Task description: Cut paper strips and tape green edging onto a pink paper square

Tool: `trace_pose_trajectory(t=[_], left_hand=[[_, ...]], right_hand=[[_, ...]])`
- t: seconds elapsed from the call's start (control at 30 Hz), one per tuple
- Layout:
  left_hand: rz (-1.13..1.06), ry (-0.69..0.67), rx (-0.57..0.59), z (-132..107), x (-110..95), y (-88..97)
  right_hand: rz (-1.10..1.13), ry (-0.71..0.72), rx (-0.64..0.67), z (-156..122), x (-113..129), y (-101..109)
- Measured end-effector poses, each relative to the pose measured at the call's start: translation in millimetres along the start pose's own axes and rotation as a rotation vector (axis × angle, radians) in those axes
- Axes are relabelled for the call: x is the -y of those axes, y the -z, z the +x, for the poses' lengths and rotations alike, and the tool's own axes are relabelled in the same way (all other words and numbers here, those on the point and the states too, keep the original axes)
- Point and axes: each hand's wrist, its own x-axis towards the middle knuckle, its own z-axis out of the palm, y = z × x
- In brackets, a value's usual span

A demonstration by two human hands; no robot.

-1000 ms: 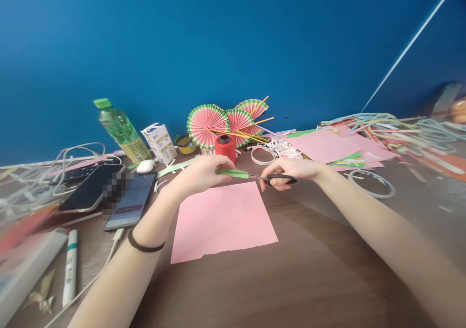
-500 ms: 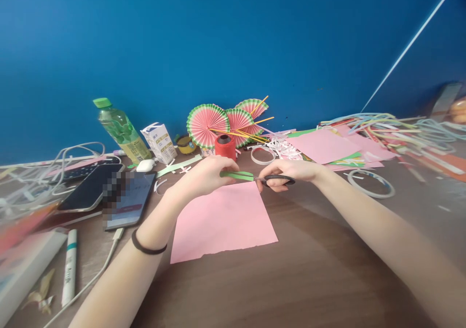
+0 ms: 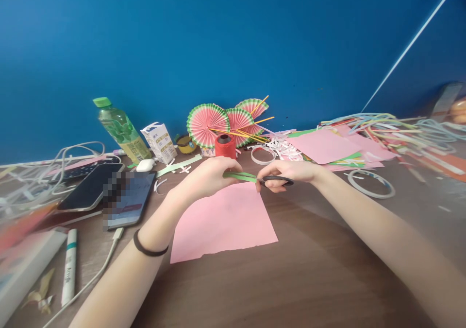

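Closed fingers of my left hand (image 3: 217, 172) hold a narrow green paper strip (image 3: 241, 176) over the far edge of a pink paper sheet (image 3: 224, 223). My right hand (image 3: 282, 172) is closed round the black handles of a pair of scissors (image 3: 278, 180). The scissors point left, and their blades meet the right end of the strip; how far apart the blades are I cannot make out. Flat on the table lies the pink sheet, its near edge a little ragged. Just beyond my left hand stands a red thread spool (image 3: 224, 147).
Pleated watermelon-coloured paper fans (image 3: 208, 125) lean at the wall. A green bottle (image 3: 122, 131), a small carton (image 3: 159, 142) and phones (image 3: 131, 201) are on the left. Pink sheets (image 3: 324, 146), tape rolls (image 3: 371, 183) and paper scraps lie on the right.
My left hand has shifted slightly right with the green strip. The scissors have moved a little left, so the strip's end now sits closer to my right fingers.
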Motion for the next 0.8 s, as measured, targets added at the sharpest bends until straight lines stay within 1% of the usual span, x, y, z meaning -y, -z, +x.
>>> trace_pose_trajectory(t=[0.23,0.5,0.8], left_hand=[[0.014,-0.009,-0.015,0,2,-1.8],[0.026,-0.002,-0.006,0,1,-1.0],[0.078,0.073,0.011,-3,4,11.6]], right_hand=[[-0.002,-0.025,0.005,0,1,0],[0.005,-0.031,-0.034,0,2,-1],[0.009,-0.038,-0.072,0,1,0]])
